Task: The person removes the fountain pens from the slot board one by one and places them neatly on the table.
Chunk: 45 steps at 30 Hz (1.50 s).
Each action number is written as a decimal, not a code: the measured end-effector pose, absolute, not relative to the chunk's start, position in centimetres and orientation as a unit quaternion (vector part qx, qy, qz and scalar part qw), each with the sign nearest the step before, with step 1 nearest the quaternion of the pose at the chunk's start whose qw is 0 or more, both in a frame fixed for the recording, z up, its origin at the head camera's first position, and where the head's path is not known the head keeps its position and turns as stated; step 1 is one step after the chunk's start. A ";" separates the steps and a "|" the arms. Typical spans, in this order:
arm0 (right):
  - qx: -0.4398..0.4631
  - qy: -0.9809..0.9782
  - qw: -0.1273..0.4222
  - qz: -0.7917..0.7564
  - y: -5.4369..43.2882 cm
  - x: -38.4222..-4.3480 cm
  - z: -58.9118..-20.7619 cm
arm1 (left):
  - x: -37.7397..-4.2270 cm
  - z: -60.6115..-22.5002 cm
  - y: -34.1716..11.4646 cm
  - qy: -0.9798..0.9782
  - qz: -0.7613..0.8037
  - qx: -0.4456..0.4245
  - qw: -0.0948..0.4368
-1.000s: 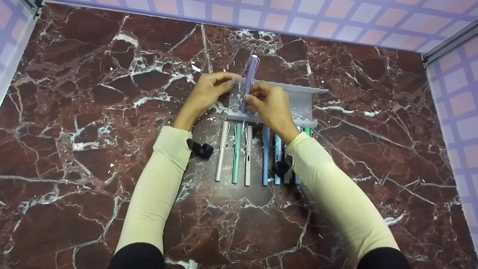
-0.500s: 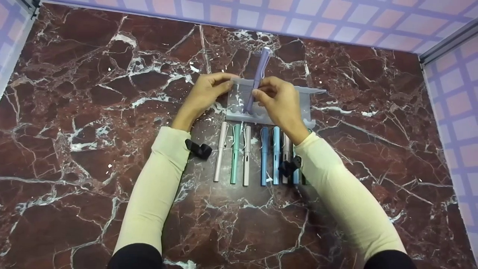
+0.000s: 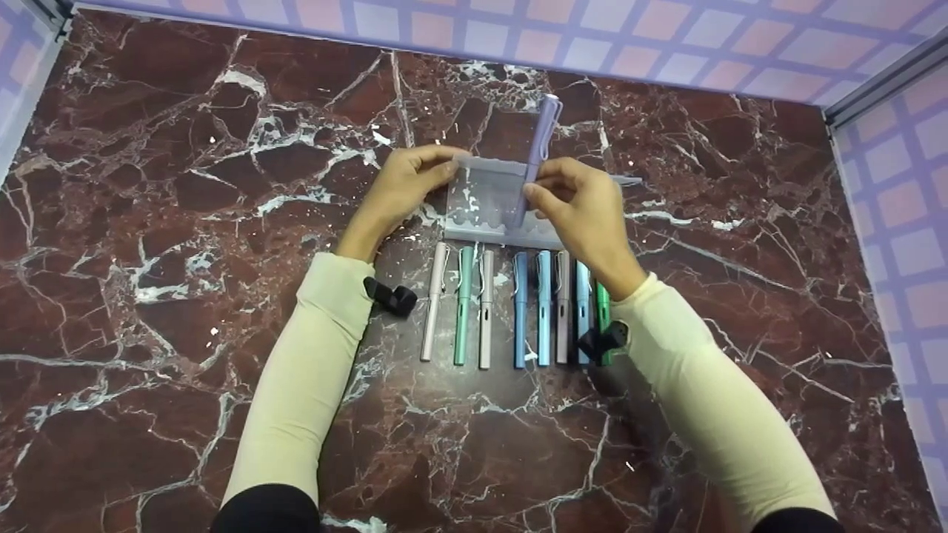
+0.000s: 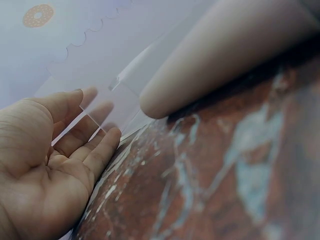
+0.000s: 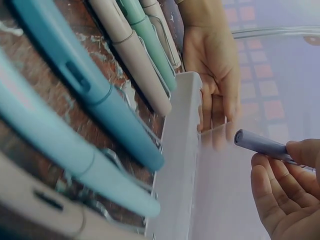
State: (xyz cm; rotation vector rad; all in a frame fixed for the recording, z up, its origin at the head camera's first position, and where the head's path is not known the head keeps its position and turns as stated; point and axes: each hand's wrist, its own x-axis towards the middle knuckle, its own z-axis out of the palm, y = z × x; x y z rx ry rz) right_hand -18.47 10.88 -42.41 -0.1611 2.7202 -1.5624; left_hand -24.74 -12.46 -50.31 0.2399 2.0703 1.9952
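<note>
My left hand [image 3: 404, 183] pinches the left end of a clear plastic pen case [image 3: 481, 194] with a scalloped edge. In the left wrist view, the thumb is in front of the see-through sheet [image 4: 107, 102] and the fingers show behind it. Between right thumb and fingers, my right hand [image 3: 592, 203] holds a purple pen [image 3: 543, 137], tilted, clip end up. Its lower end overlaps the case in the head view; the right wrist view shows the pen's round tip [image 5: 240, 136] pointing towards the left hand [image 5: 212, 60]. The right hand hides the case's right part.
Nearer me lie several clip pens in a row, among them a pale pink pen [image 3: 435, 303], a green pen [image 3: 464, 307], a dark blue pen [image 3: 521, 311] and a light blue pen [image 3: 544, 307]. They rest on a red marbled table [image 3: 185, 414]; a checked wall [image 3: 592, 44] stands behind.
My right hand has moved right along the case with the purple pen, uncovering more of the pens at the right of the row. The left hand has stayed at the case's left end.
</note>
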 end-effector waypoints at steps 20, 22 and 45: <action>-0.025 0.863 -0.010 -0.504 17.5 -15.0 -42.5 | -24.7 -50.0 -12.4 0.709 0.688 0.069 0.139; -0.020 0.864 -0.009 -0.503 18.0 -14.6 -42.6 | -24.7 -50.1 -12.4 0.708 0.689 0.075 0.135; -0.010 0.916 0.026 -0.400 23.9 -10.3 -44.9 | -24.6 -50.2 -12.4 0.696 0.700 0.080 0.135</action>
